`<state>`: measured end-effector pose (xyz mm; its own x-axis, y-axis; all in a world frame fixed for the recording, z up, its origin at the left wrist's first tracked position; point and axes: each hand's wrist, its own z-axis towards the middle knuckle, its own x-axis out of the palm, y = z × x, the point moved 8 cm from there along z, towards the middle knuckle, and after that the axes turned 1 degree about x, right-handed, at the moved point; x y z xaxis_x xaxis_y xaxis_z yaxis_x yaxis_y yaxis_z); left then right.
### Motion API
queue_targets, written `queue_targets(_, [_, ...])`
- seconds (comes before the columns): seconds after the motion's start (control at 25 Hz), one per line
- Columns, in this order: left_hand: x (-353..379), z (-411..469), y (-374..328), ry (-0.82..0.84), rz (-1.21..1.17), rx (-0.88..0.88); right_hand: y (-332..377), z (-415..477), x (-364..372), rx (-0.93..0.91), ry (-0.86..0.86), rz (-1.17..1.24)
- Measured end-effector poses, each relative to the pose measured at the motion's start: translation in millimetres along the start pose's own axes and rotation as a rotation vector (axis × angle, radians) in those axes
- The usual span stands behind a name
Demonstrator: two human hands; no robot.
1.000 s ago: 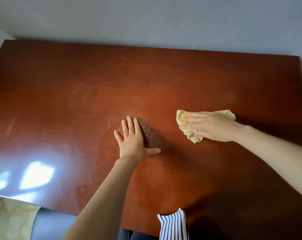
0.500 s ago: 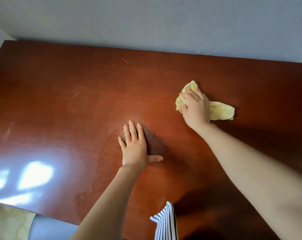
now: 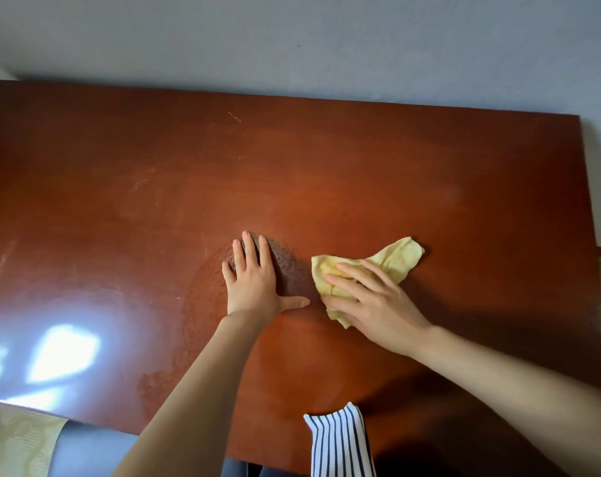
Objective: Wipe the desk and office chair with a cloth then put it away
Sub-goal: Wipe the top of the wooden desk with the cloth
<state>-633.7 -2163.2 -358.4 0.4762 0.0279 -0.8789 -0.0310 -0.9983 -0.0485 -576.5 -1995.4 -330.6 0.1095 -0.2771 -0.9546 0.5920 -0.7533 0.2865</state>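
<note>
Reddish-brown wooden desk point(image 3: 326, 173): left side and near right corner run out of frame, near edge partly behind both forearms. Crumpled yellow cloth point(image 3: 392, 259): lower half covered by the right hand point(image 3: 378, 304); can't see how much lies under the palm. Left hand point(image 3: 254, 280) flat, hides the dark patch beneath it. Blue-and-white striped fabric point(image 3: 340, 442) cut off by the bottom edge, can't tell what it is. Both arms cropped.

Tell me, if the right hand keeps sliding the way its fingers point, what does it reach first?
The right hand, pressing the yellow cloth, points up and left, so it would probably first meet the left hand lying flat on the desk, or just clear its fingertips.
</note>
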Motion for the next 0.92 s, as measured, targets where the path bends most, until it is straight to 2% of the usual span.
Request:
queue_targets(0.16, [-5, 5, -3, -0.043, -0.024, 0.021, -34, -24, -14, -0.001, 0.039, -0.072])
queue_targets(0.32, [-13, 23, -10, -0.035, -0.019, 0.002, -114, -8, -43, 0.266, 0.006, -0.067])
queue_targets(0.52, [-10, 39, -14, 0.052, -0.021, -0.034, -207, 35, -59, 0.57, -0.081, -0.005])
queue_targets(0.64, [-10, 42, -15, 0.058, -0.016, -0.037, -233, 76, -58, 0.701, -0.193, 0.037])
queue_targets(0.72, [-11, 43, -16, 0.063, 0.016, -0.046, -236, 105, -51, 0.764, -0.195, 0.045])
queue_targets(0.8, [-11, 44, -16, 0.069, 0.037, -0.051, -226, 130, -40, 0.749, -0.13, 0.049])
queue_targets(0.92, [-11, 44, -16, 0.074, 0.046, -0.048, -186, 157, -26, 0.53, -0.03, 0.065])
